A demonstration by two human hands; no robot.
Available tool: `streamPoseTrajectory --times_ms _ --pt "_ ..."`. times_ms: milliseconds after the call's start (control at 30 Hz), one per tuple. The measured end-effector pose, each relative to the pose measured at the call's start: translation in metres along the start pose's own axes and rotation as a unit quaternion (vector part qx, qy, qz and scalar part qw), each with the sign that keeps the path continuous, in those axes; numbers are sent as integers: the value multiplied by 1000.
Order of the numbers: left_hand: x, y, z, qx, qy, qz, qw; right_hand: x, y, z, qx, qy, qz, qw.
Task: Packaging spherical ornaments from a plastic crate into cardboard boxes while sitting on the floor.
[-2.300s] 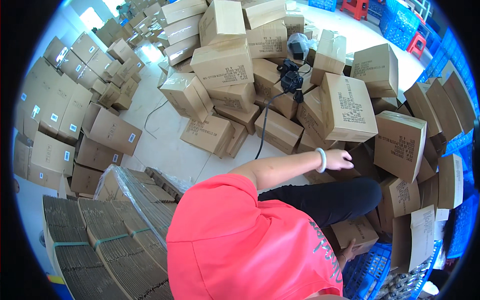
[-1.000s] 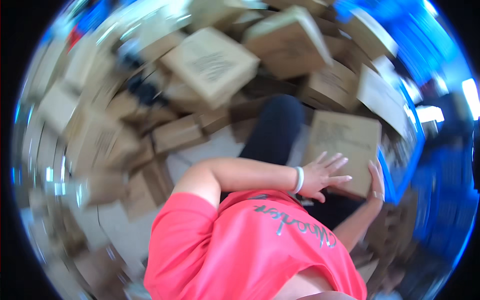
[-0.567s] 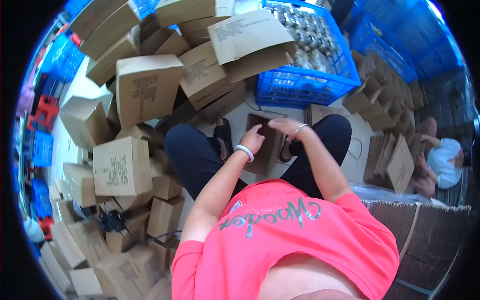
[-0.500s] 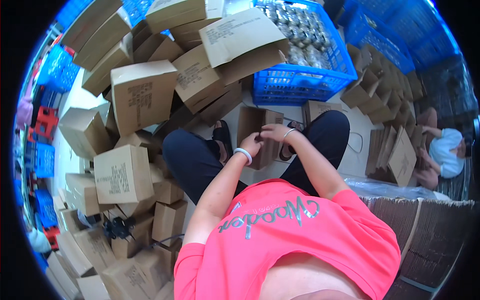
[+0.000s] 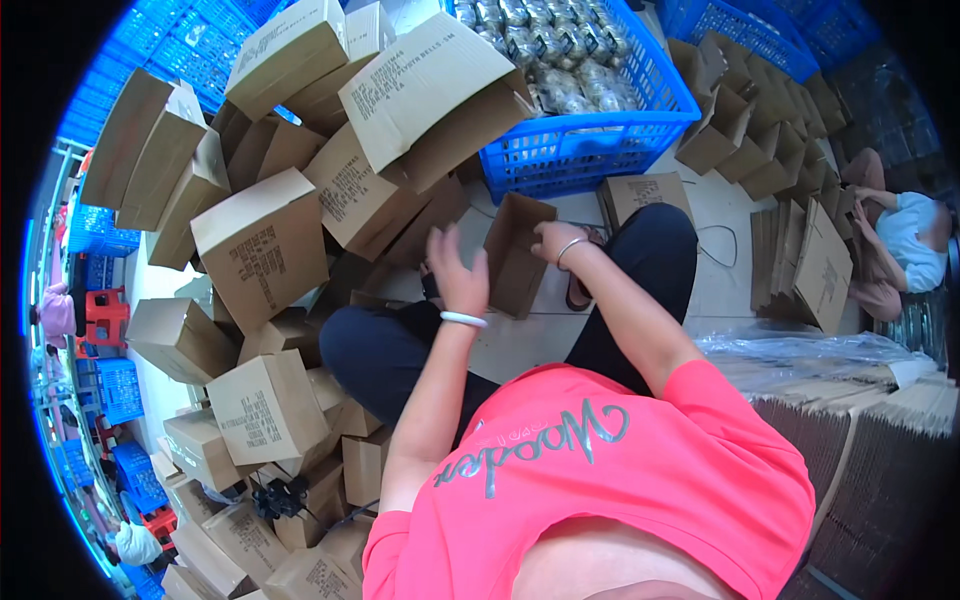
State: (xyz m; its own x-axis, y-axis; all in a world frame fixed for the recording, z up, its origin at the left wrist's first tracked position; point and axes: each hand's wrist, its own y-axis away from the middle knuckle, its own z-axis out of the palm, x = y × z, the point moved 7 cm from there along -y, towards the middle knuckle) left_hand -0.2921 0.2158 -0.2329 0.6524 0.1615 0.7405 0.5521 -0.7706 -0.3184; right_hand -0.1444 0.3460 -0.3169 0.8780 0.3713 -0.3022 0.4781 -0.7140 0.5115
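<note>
A small open cardboard box (image 5: 515,268) stands on the floor between my feet, its inside facing up toward me. My left hand (image 5: 460,275), with a white band at the wrist, is raised just left of the box. Its fingers are spread and it holds nothing. At the box's right edge my right hand (image 5: 556,241), a thin bracelet on its wrist, has its fingers curled onto the cardboard. The fingertips are partly hidden by the hand.
A blue crate (image 5: 590,125) of shiny round metallic items stands ahead. Cardboard boxes (image 5: 262,245) pile up on the left. Open boxes (image 5: 765,155) and another person (image 5: 905,240) are at the right. Flattened cartons (image 5: 880,470) are stacked near my right side.
My left hand has moved left, away from my right hand and the box, and its fingers have spread. The right hand stays at the box's edge. The view has shifted slightly.
</note>
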Motion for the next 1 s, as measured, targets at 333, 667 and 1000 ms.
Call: streamPoseTrajectory --times_ms 333,667,1000 --pt "-4 -200 -78 53 -267 84 959 -21 -24 -187 510 69 -174 840" --pt "7 -213 -203 -2 26 -242 970 1 -92 -149 233 166 -23 958" --pt "-18 -222 -228 5 -158 -194 968 -9 -8 -116 110 224 -94 964"
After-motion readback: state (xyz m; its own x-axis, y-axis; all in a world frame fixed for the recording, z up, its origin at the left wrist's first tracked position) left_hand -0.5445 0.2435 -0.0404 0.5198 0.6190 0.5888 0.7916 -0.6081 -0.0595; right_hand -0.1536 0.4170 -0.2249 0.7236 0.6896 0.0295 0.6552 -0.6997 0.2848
